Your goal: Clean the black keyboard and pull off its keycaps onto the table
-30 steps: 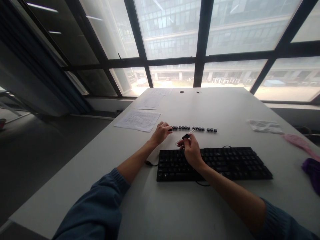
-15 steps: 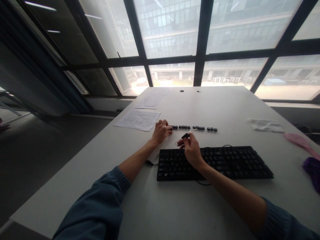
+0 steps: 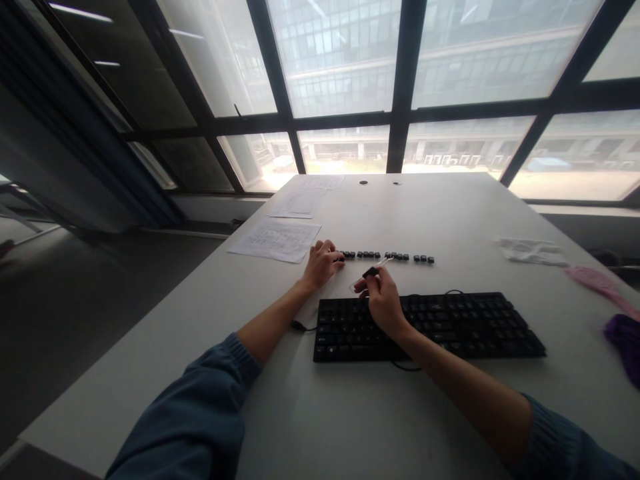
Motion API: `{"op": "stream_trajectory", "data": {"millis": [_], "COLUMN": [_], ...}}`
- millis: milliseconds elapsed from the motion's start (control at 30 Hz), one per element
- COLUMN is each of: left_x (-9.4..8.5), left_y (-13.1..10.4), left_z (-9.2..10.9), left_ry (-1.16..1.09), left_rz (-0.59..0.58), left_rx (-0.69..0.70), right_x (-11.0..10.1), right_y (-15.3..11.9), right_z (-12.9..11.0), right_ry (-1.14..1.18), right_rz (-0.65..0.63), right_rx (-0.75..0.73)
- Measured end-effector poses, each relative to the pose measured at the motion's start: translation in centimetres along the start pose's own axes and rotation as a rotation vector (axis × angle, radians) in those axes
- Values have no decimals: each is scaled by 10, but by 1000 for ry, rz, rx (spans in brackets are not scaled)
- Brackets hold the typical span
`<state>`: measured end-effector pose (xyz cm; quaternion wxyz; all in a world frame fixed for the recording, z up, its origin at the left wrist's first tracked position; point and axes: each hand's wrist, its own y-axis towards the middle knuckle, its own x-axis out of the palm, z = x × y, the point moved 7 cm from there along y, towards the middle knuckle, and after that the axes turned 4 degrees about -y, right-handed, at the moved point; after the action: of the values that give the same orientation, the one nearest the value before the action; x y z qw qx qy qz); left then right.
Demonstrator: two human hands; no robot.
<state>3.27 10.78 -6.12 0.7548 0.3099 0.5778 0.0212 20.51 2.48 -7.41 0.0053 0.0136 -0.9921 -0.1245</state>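
Note:
Small black keycaps (image 3: 369,255) lie in a broken row across the white table. At the row's left end, my left hand (image 3: 323,265) has its fingers closed around a keycap, mostly hidden by them. My right hand (image 3: 383,300) grips a keycap puller (image 3: 371,273) with a black middle and thin wire loops, held above the back edge of the keyboard. The puller's wire end reaches up towards the row. Beneath my right hand and wrist lies the black keyboard (image 3: 470,327), partly covered by them.
Printed sheets (image 3: 275,241) lie along the table's left side. A cable with a plug (image 3: 299,326) sits left of the keyboard. To the right are a white cloth (image 3: 533,251), a pink cloth (image 3: 595,279) and a purple one (image 3: 624,343). Windows stand behind the table (image 3: 425,213).
Almost nothing differs. Both hands stay in place, my left fingers at the row's left end and the keycap puller still in my right hand.

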Motion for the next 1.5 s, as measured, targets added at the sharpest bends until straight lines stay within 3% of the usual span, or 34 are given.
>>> {"op": "stream_trajectory", "data": {"millis": [300,400,533,633,767,900,1033,1233,1500], "left_x": [-7,-22,-54,-73,-83,-76,-61,-52,-40], "left_y": [-1,-1,-9,-27,-62,-92,-105,-100,-87], "left_z": [-2,-4,-6,7,43,72,80,80,91], "left_ry": [-26,-54,-87,-115,-216,-339,-404,-450,-506], "left_rz": [21,83,222,237,135,32,-43,-93,-206], "left_rx": [-14,-50,-144,-170,-147,-149,-141,-141,-143], "right_x": [-1,-3,-5,-5,-5,-1,8,15,15], "right_y": [0,-1,-2,-3,-4,-9,-15,-27,-32], "right_z": [-4,-7,-11,-17,-29,-34,-33,-34,-35], "right_ry": [0,-16,-29,-104,-232,-300,-404,-511,-504], "right_rz": [3,36,52,10,-81,-194,-277,-412,-456], "right_rx": [-16,-44,-48,-89,-158,-206,-274,-365,-418]}}
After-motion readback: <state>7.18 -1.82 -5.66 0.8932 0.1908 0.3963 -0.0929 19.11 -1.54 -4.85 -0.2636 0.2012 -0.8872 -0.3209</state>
